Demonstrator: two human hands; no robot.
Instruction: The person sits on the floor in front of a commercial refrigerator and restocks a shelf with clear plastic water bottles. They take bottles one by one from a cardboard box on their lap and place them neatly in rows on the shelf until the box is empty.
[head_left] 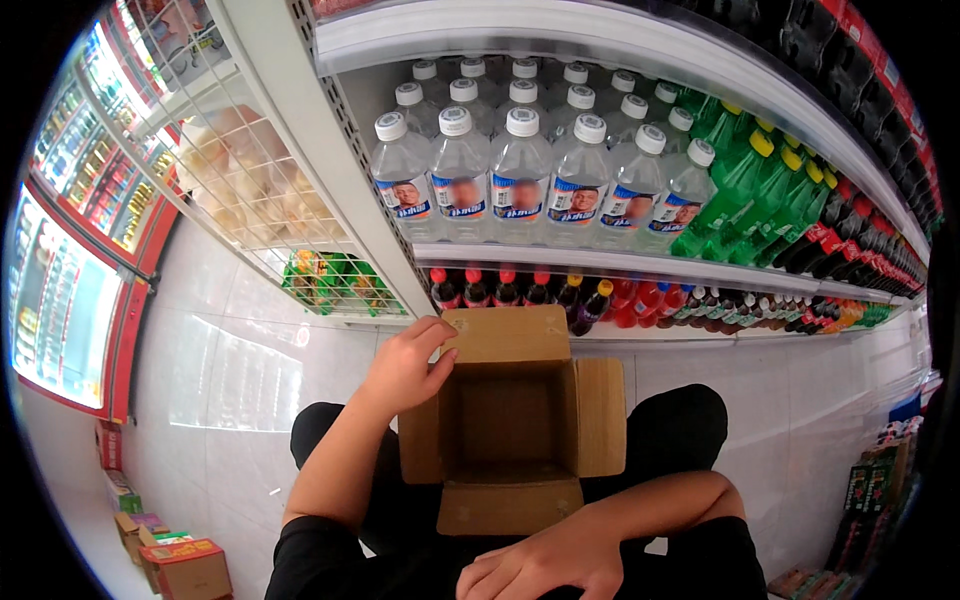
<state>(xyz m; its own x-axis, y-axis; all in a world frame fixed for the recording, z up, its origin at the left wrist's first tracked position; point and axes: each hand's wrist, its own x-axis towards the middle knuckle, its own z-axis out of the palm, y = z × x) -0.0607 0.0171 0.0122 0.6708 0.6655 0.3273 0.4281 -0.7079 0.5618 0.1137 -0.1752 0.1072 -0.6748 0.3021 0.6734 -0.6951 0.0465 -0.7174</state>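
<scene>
Centrally, just below the middle of the frame, an open brown cardboard box [512,428] sits between the person's knees, its four flaps folded outward and its interior visible. The left hand [408,366] rests on the box's upper-left corner, fingers curled loosely over the edge where the far flap meets the left flap; it touches the cardboard without gripping it firmly. The right hand [545,562] lies at the lower centre of the frame, just below the near flap, fingers bent in a relaxed half-curl and holding nothing; whether it touches the flap cannot be told.

Above the box, across the upper centre, a shelf [600,262] carries rows of clear water bottles [520,175] with white caps. To their right stand green bottles [745,185] with yellow caps. On the lower shelf, directly beyond the box, dark soft-drink bottles [500,290] with red and yellow caps line up. A red-framed cooler [70,290] occupies the left edge, and small cartons [185,568] lie on the white tiled floor [230,370] at lower left.
</scene>
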